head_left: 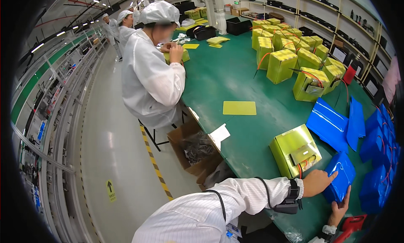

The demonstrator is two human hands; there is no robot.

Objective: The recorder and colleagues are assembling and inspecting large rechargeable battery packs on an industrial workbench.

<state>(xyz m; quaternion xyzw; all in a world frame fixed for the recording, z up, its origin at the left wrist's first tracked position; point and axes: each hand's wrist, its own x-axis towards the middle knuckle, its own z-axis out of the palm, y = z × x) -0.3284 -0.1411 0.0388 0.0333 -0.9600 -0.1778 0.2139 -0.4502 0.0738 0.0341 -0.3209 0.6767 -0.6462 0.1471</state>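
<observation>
Well, the green tabletop (206,83) runs away from the person, its nearest part hidden under the sleeves and lost in the dark lens rim. Along its left edge sits a co-worker in white (151,74), whose hands partly cover what they hold. Toward the far right edge stands a cluster of yellow-green packs (281,66), the back ones masked by those in front. A group of blue packs (372,192) by the right edge is cut off by the rim, so I cannot count it. Below the left edge, the tabletop covers part of a carton (191,148); its grey contents are hard to make out. Flat blue pieces (327,124) lie just beyond 1 separate yellow-green pack (290,144). Beside that, near the tabletop's near end, is 1 blue pack (344,169) between the hands. The left hand (318,183) has a finger stretched over its upper face, other fingers hidden; the right hand (340,209) touches its lower corner. Whether either grasps it firmly, I cannot tell. A red tool (352,227), cropped by the rim, lies near the right wrist.
</observation>
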